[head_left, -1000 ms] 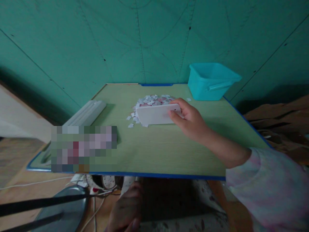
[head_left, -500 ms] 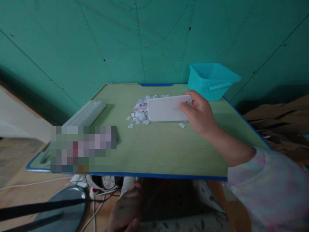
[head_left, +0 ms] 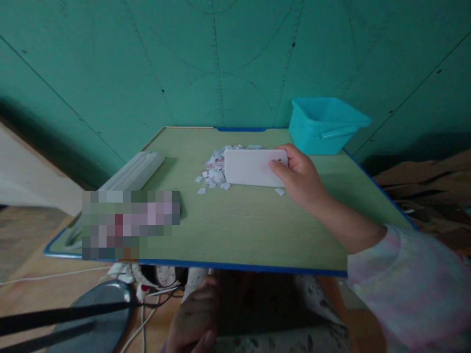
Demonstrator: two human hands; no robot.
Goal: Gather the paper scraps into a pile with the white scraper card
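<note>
My right hand (head_left: pixel 294 174) grips the right end of a white flat rectangular object (head_left: pixel 250 167) with rounded corners, its thumb lying across the near face by a small dark hole. The object is held up in front of a pile of small torn white paper scraps (head_left: pixel 215 171), some pinkish, and covers part of it. One loose paper scrap (head_left: pixel 279 191) lies just below its right end. Down at my lap, below the table edge, my left hand (head_left: pixel 196 314) is closed with curled fingers; whatever it may hold is hidden.
A turquoise bucket (head_left: pixel 312 135) stands at the table's back right corner, against the green wall (head_left: pixel 221 63). A long white object (head_left: pixel 132 171) lies at the left, with a blurred-out item (head_left: pixel 147 220) before it. The table (head_left: pixel 257 230) has a blue edge; cables (head_left: pixel 143 318) run below.
My right hand has shifted slightly left relative to the table with the white rectangular object, which is now nearly level. The view has moved slightly. My left hand stays at my lap.
</note>
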